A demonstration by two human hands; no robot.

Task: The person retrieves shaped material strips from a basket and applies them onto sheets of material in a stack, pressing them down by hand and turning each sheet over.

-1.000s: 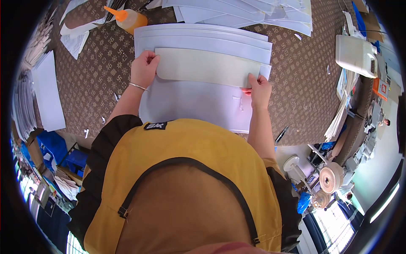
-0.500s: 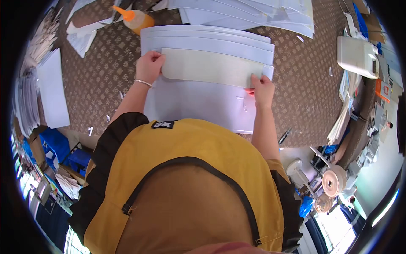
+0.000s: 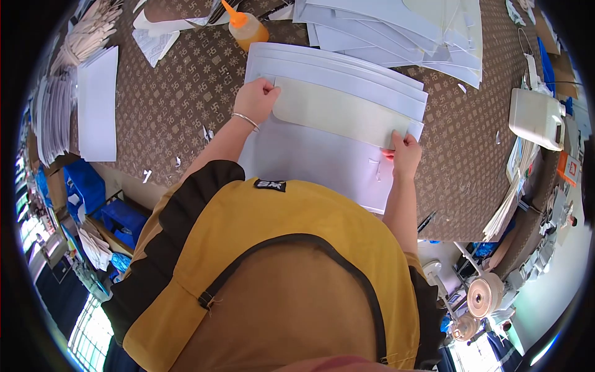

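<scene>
A pale cream strip [image 3: 338, 110] with rounded left corners lies across a stack of large white sheets [image 3: 322, 158]. At the strip's left end, my left hand [image 3: 255, 102] is closed in a pinch, its thumb against the strip's edge. My right hand [image 3: 406, 155] pinches the right end between thumb and fingers, some fingertips tucked from sight. Above the strip, the upper edges of several sheets fan out in steps. A small torn-looking mark shows on the top sheet below my right hand.
An orange-tipped glue bottle [image 3: 246, 28] stands beyond the sheets. More white sheets [image 3: 396, 31] are piled at the back. Paper stacks [image 3: 97, 105] line the left side. On the right are a white jerrycan [image 3: 537, 119] and a pen [image 3: 426, 221] near the patterned table's front edge.
The view has turned, so the table and everything on it appear shifted right and tilted. Both hands keep their places at the strip's ends, and the strip looks unmoved on the sheets.
</scene>
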